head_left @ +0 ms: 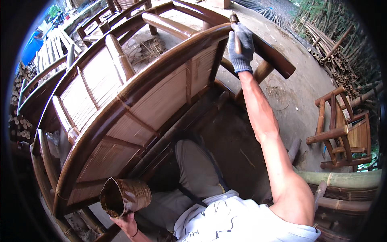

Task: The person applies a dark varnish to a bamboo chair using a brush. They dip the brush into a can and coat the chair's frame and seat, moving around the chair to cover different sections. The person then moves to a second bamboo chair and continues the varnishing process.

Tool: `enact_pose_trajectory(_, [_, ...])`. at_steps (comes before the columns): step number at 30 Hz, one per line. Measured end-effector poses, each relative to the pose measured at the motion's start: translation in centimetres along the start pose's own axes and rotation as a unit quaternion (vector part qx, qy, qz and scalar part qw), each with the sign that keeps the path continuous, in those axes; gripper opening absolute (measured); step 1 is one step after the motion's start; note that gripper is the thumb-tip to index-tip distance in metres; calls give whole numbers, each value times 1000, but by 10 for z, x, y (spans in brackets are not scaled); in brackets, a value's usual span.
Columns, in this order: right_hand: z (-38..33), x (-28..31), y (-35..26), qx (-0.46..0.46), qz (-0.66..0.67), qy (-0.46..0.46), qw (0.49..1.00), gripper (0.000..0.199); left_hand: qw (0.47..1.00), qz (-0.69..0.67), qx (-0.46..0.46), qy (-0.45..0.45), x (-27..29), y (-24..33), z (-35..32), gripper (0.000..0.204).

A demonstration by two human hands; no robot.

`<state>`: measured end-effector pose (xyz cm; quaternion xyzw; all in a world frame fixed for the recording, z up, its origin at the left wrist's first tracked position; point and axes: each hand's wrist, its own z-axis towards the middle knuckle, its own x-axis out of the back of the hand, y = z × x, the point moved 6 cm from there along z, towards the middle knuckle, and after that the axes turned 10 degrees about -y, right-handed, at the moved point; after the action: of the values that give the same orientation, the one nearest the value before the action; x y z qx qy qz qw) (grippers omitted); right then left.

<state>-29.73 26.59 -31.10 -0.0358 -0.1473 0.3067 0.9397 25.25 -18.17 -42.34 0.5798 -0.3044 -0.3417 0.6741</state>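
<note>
My right hand (241, 45), in a grey knitted glove, is closed round a paintbrush (234, 18), with part of its pale handle showing between the fingers. It is at the far right end of a curved, glossy brown bamboo rail (157, 60), and the brush tip lies close to the rail. Whether bristles and rail touch, I cannot tell. At the lower left, my bare left hand (127, 224) supports a tilted tin can (137, 195) from below. Dark brown liquid coats the can's inside and rim. Woven pale panels (133, 125) fill the bamboo furniture frame beneath the rail.
A small bamboo chair (340, 131) stands at the right. Stacked bamboo poles (330, 48) lie at the far right, with more bamboo furniture (107, 26) at the far left. A green bamboo pole (346, 178) runs beside my right shoulder. My bent knee (195, 165) is under the frame.
</note>
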Motion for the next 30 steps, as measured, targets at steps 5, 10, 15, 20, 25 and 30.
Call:
enact_pose_trajectory(5, [-46, -4, -22, -117, -53, -101, 987, 15, 992, 114, -37, -42, 3, 0, 7, 107])
enact_pose_trajectory(10, [-78, 56, -59, -165, 9, -224, 960, 17, 988, 80, 81, -108, -42, 62, 36, 119])
enact_pose_trajectory(15, [-17, 161, -122, -184, 169, -406, 879, 23, 987, 30, 46, -153, -131, 173, 73, 113])
enact_pose_trajectory(20, [153, 239, -217, -105, 244, -458, 849, 26, 969, -12, 63, -238, -209, 279, 93, 115])
enact_pose_trajectory(25, [302, 288, -257, -6, 381, -519, 765, 39, 944, 44, 81, -318, -284, 384, 103, 104])
enact_pose_trajectory(30, [370, 319, -238, 66, 338, -567, 748, 47, 896, -175, 212, -348, -368, 463, 114, 91])
